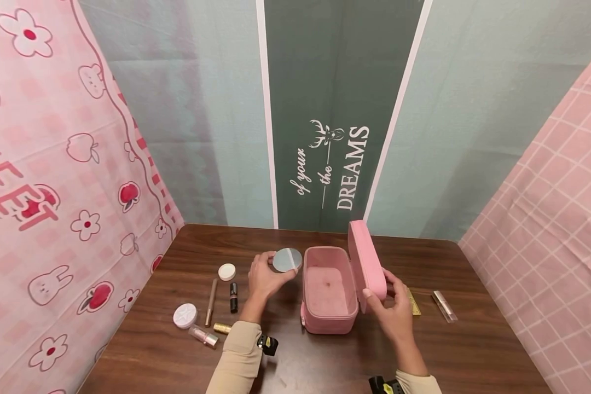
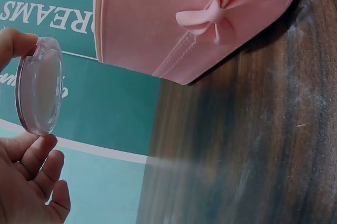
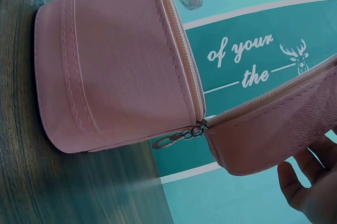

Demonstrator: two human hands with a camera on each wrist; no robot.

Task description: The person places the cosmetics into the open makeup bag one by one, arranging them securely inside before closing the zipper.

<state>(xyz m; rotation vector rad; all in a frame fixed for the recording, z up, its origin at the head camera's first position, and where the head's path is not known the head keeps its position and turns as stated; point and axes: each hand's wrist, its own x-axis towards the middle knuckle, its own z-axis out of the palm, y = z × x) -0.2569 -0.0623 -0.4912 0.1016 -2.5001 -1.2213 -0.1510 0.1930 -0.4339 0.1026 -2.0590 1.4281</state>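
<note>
My left hand pinches a small round mirror by its edge, just left of the open pink cosmetic case. In the left wrist view the mirror shows edge-on, with a clear thick rim between thumb and fingers. The case stands upright, its zippered lid swung up on the right side. Around the outer side of that lid, my right hand holds it, thumb at the near edge. A pink bow decorates the case's side.
Left on the wooden table lie a white round compact, a small white round container, a brown pencil, a black tube, a gold tube and a clear-capped lipstick. Right lie a yellow item and another tube.
</note>
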